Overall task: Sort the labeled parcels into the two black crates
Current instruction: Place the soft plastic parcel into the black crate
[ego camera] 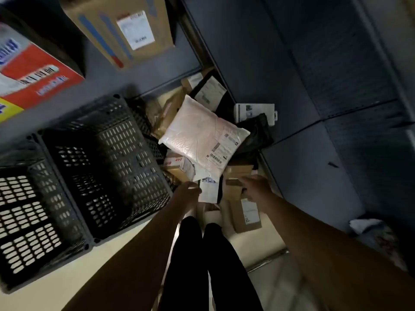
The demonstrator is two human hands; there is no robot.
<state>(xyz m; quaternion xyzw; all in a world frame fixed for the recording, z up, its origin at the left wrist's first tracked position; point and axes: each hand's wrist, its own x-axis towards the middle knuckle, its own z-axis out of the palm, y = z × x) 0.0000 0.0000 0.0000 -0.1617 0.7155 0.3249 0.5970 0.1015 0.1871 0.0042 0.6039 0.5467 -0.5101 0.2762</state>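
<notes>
A heap of labeled parcels lies on the floor ahead of me. On top rests a large pale pink bubble mailer (202,135). Two black slatted crates stand to the left: one near the heap (105,167), one further left (24,221); both look empty. My left hand (187,191) pinches the edge of a small parcel with a white label (208,191) at the heap's near end. My right hand (256,187) grips a small brown cardboard box (233,190) beside it. Another brown box with a label (247,215) lies under my right wrist.
Dark metal shelving (314,86) rises on the right. A shelf above the crates holds a red and white carton (29,70) and a brown carton with blue stripes (121,30). My legs in black (202,265) stand at the bottom centre. A black bag (258,133) lies in the heap.
</notes>
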